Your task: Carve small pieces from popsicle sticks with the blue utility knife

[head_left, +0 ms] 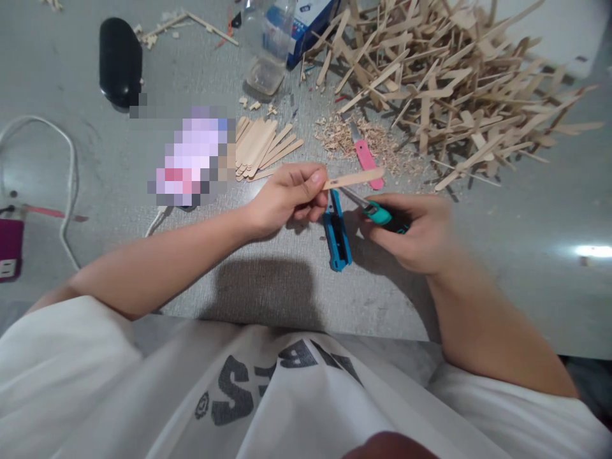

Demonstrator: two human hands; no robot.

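My left hand is closed, pinching one end of a wooden craft stick that points right. A small dark mark shows on the stick near my fingertips. In my closed right hand is a teal-and-black-handled tool with a narrow metal tip; its exact kind I cannot make out. The tip lies just under the stick, and whether they touch is unclear. Between my hands, a blue tool with a dark slotted middle rests on the table. Just beyond the stick lies a pink-handled knife among wood shavings.
A large heap of craft sticks covers the far right. Stacked sticks lie beside a blurred phone with a white cable. Farther back are a black case, a clear container and a blue box.
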